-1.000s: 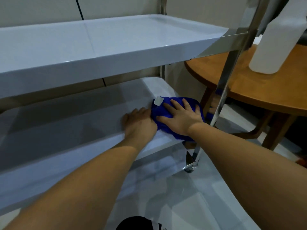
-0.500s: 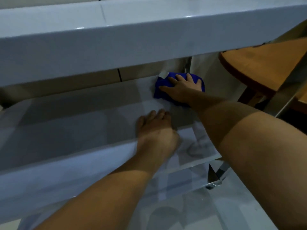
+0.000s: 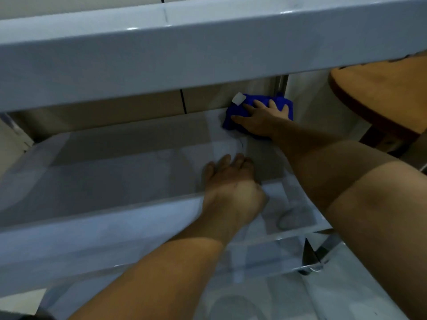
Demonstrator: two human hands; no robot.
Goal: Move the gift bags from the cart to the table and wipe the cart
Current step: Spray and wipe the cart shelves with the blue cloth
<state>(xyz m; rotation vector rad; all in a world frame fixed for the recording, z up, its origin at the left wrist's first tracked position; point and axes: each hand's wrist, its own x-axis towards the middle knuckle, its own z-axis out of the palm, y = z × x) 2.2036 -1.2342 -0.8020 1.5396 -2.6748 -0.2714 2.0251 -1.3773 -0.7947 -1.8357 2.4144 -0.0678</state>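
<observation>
Compared to a second ago, the blue cloth (image 3: 240,112) has gone from the front right edge of the cart (image 3: 115,172)'s middle shelf to the back right corner. Right hand (image 3: 261,121) lies flat on it, fingers spread wide, pressing it down. Left hand (image 3: 231,188) stayed near the front lip, fingers together and laid flat on the shelf, holding nothing. Count: one cloth, two hands, one cart, one wooden table (image 3: 381,88) just right of it. No gift bags in view.
</observation>
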